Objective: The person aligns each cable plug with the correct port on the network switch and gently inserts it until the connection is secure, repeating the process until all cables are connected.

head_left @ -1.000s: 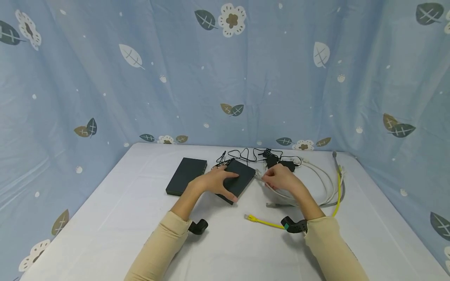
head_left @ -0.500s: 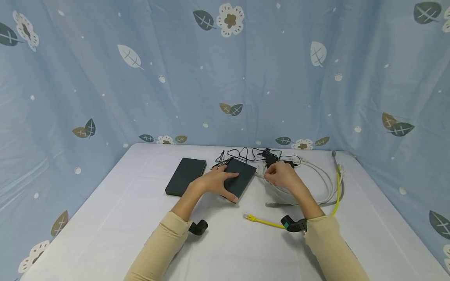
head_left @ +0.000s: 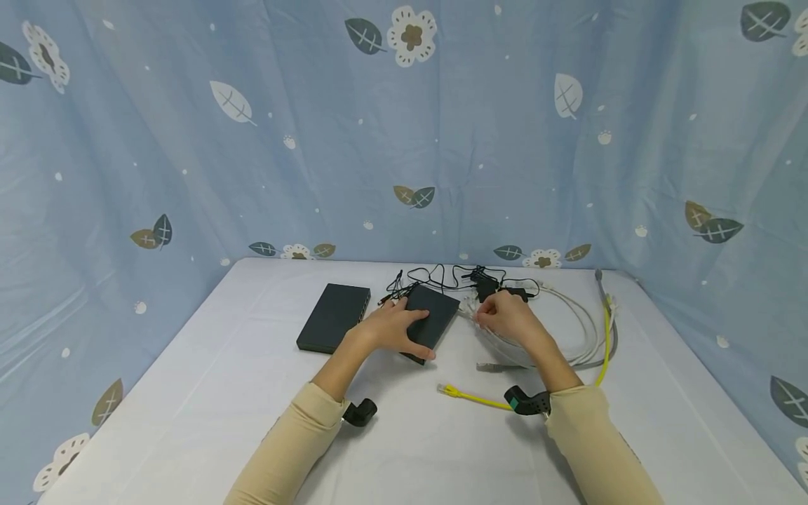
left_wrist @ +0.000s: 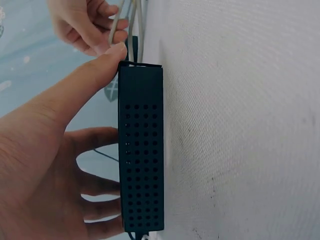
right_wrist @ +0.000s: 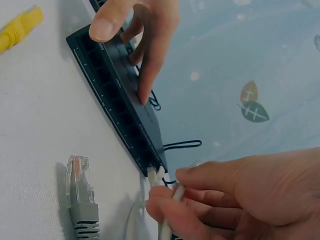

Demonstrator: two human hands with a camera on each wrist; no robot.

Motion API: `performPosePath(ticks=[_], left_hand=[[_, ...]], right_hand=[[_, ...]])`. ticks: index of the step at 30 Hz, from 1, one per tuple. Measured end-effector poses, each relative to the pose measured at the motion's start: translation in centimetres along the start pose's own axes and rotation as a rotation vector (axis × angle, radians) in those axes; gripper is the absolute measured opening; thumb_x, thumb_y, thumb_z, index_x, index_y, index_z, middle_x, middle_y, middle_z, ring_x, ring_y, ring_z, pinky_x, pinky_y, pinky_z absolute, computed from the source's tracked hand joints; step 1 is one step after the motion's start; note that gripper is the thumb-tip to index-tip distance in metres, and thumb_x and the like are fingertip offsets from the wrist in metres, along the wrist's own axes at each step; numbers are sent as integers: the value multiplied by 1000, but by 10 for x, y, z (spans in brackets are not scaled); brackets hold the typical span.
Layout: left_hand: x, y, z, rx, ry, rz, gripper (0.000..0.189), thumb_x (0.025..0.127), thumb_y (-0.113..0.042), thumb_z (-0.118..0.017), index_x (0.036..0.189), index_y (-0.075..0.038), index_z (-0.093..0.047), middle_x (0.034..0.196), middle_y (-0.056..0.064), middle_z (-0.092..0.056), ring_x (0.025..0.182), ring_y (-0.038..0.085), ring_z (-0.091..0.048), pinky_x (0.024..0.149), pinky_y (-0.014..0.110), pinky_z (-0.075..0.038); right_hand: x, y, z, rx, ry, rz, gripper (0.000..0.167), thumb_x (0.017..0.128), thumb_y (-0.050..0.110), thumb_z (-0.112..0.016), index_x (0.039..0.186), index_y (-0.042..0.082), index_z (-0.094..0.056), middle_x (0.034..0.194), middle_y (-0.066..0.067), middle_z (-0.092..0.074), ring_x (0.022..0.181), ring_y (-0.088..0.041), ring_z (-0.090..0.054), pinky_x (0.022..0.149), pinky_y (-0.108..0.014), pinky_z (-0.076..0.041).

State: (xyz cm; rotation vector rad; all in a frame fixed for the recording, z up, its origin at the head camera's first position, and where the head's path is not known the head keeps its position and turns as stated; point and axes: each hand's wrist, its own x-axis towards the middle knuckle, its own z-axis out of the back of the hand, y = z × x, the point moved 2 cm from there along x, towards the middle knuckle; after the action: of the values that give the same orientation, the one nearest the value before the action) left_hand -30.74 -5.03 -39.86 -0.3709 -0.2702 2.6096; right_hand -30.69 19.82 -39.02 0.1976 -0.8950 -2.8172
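My left hand (head_left: 394,327) rests spread over a black network switch (head_left: 435,308), thumb near its front corner and fingertips on its top. Its perforated side (left_wrist: 142,150) faces the left wrist view; the right wrist view shows a row of ports (right_wrist: 112,95). A pale plug (right_wrist: 155,176) sits at the port nearest my right hand. That hand (head_left: 505,315) pinches a light grey network cable (right_wrist: 178,193) between thumb and fingers, close beside the switch's port side. Curled fingers hide the end of the held cable.
A second black switch (head_left: 334,315) lies to the left. Black power adapters (head_left: 486,287) with thin leads lie behind. Grey cables loop on the right, with a loose grey plug (right_wrist: 82,200) in front. A yellow network cable (head_left: 476,401) passes under the right forearm.
My left hand has shifted slightly right over the switch, which has turned a little. The right hand has moved slightly right, keeping its pinch on the cable.
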Motion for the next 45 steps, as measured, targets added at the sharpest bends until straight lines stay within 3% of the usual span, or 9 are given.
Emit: performPosePath(ticks=[6,9,17,24,30,45], left_hand=[[2,0,-1,-3,-1,11,94,73,-71,-72,152,-34,-37,163,19,-18,148,46,-21,111,66,-30],[2,1,-1,-23,-4,1,93,74,-69,-72,152,-33,-37,163,20,-17,148,47,-19,112,66,-28],[0,9,2,-67,-16,-28,90,74,-61,-78,151,-31,-41,163,18,-19,148,49,-19,114,67,-24],[-1,10,3,-89,-3,-31,91,73,-62,-78,151,-32,-40,164,18,-16,148,49,-16,113,69,-23],[1,11,2,-79,-6,-37,91,74,-62,-77,151,-32,-40,164,18,-16,148,49,-17,113,69,-24],[2,10,0,-64,-3,-49,92,74,-64,-76,152,-32,-39,164,19,-16,148,49,-18,113,68,-24]], right_hand=[[1,-2,0,89,97,-2,27,100,17,-57,107,-3,-73,76,-10,-73,63,-20,-72,73,-33,-59],[2,-3,0,101,110,-6,26,99,16,-58,106,-3,-74,79,-10,-74,66,-20,-72,73,-32,-59],[3,0,0,-28,52,10,18,95,17,-65,97,4,-77,76,-9,-73,63,-17,-66,58,-27,-51],[1,1,-4,-101,53,47,15,90,14,-67,84,5,-78,63,-6,-68,55,-13,-58,55,-25,-43],[2,-1,-11,-151,4,63,14,85,12,-68,75,10,-78,56,1,-62,50,-11,-50,50,-25,-38],[-2,2,-10,-183,-71,48,11,87,14,-71,80,10,-78,70,-1,-70,57,-14,-56,51,-26,-43]])
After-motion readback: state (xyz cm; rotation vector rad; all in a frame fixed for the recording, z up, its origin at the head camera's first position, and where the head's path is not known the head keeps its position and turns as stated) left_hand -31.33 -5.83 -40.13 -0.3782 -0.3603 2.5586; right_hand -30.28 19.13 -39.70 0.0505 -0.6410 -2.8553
